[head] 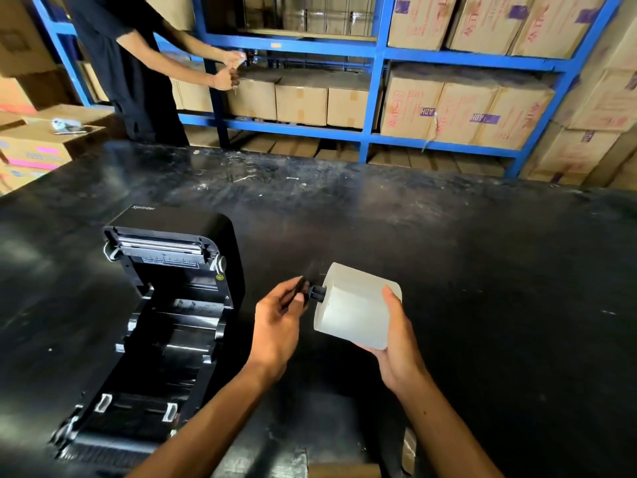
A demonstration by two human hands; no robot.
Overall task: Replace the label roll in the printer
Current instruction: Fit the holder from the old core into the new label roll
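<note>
White label roll (355, 307) gripped by right hand (396, 343); left hand (277, 326) pinches its black spindle (310, 292); one open printer (165, 315).

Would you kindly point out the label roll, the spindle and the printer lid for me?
label roll (355, 305): head view, on its white curved side.
spindle (317, 292): head view, on the black stub beside the roll.
printer lid (179, 229): head view, on its raised top.

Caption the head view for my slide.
Right hand holds label roll; left hand grips its spindle beside open printer.
</note>
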